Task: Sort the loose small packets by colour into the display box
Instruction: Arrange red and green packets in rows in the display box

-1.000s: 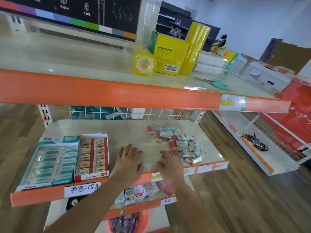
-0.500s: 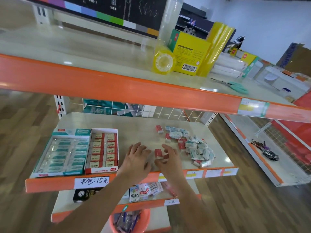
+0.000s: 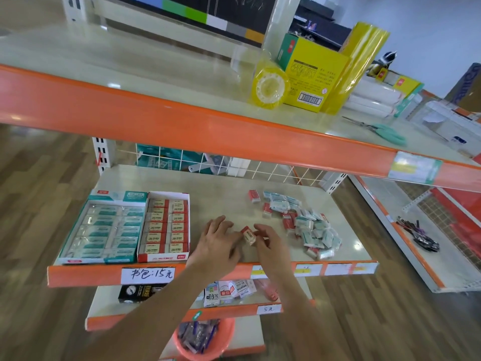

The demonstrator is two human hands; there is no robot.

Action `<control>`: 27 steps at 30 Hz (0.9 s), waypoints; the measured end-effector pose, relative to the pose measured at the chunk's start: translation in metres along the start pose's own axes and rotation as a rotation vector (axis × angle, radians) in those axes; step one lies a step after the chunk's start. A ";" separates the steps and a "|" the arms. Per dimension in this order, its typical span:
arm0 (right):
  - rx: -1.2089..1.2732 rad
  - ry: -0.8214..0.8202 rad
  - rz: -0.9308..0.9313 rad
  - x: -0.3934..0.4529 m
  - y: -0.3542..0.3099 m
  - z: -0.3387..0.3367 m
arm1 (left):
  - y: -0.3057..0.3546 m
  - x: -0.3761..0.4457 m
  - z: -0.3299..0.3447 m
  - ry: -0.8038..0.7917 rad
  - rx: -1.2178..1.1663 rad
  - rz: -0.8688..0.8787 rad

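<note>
On the middle shelf (image 3: 223,183) we see two display boxes side by side: the teal box (image 3: 104,227) filled with teal-and-white packets, and the red box (image 3: 166,227) holding two columns of seven red-and-cream packets. Both our hands meet just right of the red box: the right hand (image 3: 270,243) pinches one red packet (image 3: 248,234) in its grip, and the left hand (image 3: 218,243) touches it with curled fingers. The loose pile (image 3: 304,225) of mixed teal and red packets lies further right.
</note>
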State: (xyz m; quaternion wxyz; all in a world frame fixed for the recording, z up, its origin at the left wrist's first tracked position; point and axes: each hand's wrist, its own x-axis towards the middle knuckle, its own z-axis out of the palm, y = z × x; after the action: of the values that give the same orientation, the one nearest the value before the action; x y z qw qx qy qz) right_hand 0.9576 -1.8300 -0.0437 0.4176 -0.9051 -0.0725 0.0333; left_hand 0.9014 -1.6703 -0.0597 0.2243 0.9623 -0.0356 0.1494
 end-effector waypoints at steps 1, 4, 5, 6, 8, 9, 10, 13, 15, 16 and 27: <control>0.005 -0.011 -0.008 0.000 0.000 0.001 | 0.000 0.000 -0.001 -0.010 -0.005 -0.001; 0.023 -0.056 -0.044 -0.003 -0.003 -0.002 | 0.002 0.000 -0.003 -0.016 -0.014 -0.003; 0.027 -0.067 -0.043 -0.003 -0.003 -0.002 | 0.002 0.000 -0.003 -0.019 -0.010 -0.005; 0.029 -0.074 -0.035 -0.002 -0.003 -0.003 | 0.002 0.000 -0.003 -0.022 -0.008 -0.007; 0.038 -0.098 -0.013 0.000 -0.001 -0.006 | 0.001 0.000 -0.002 -0.019 -0.013 -0.005; 0.048 -0.123 -0.003 0.000 -0.001 -0.008 | 0.001 0.000 -0.002 -0.019 -0.012 -0.003; 0.057 -0.152 -0.003 0.000 -0.001 -0.011 | 0.001 -0.001 -0.002 -0.021 -0.007 -0.001; 0.041 -0.225 -0.038 -0.003 -0.005 -0.012 | 0.001 -0.001 -0.003 -0.048 -0.008 -0.007; 0.035 -0.246 -0.065 -0.005 -0.005 -0.011 | 0.001 0.000 -0.002 -0.043 -0.010 -0.016; 0.030 -0.254 -0.072 -0.006 -0.005 -0.011 | 0.001 0.000 -0.002 -0.037 -0.007 -0.020; -0.043 -0.177 -0.116 -0.014 -0.006 -0.014 | 0.001 -0.001 -0.002 0.008 0.005 -0.014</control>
State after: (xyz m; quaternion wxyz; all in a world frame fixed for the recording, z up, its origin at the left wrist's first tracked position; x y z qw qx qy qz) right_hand 0.9450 -1.8391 -0.0300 0.3911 -0.9018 -0.1619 0.0875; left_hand 0.8998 -1.6707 -0.0582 0.2230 0.9626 -0.0278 0.1516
